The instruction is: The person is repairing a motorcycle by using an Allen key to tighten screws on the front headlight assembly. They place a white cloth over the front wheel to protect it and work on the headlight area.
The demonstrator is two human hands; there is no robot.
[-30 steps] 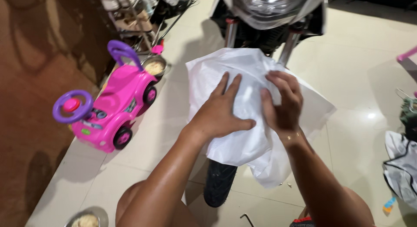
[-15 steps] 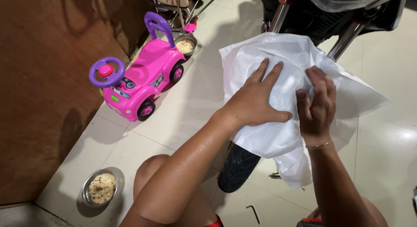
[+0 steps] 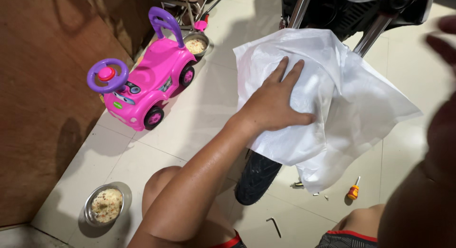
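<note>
A white plastic sheet [image 3: 351,100] is draped over the front of a motorcycle, above its black front tyre [image 3: 256,176]. My left hand [image 3: 275,103] lies flat on the sheet with fingers spread, pressing it down. My right hand [image 3: 441,129] is lifted off the sheet, close to the camera at the right edge. It is blurred, its fingers look apart, and I see nothing in it. The chrome fork legs [image 3: 297,13] rise behind the sheet. My bare knees show at the bottom.
A pink and purple ride-on toy car [image 3: 147,86] stands to the left by a brown wooden wall [image 3: 42,86]. Two metal bowls of food [image 3: 104,205] [image 3: 195,43] sit on the tiled floor. An orange screwdriver [image 3: 353,191] and an Allen key [image 3: 274,225] lie near the tyre.
My right hand has come off the sheet and risen toward the camera. My left hand stays pressed on the sheet. The view has shifted, so the toy car sits further right.
</note>
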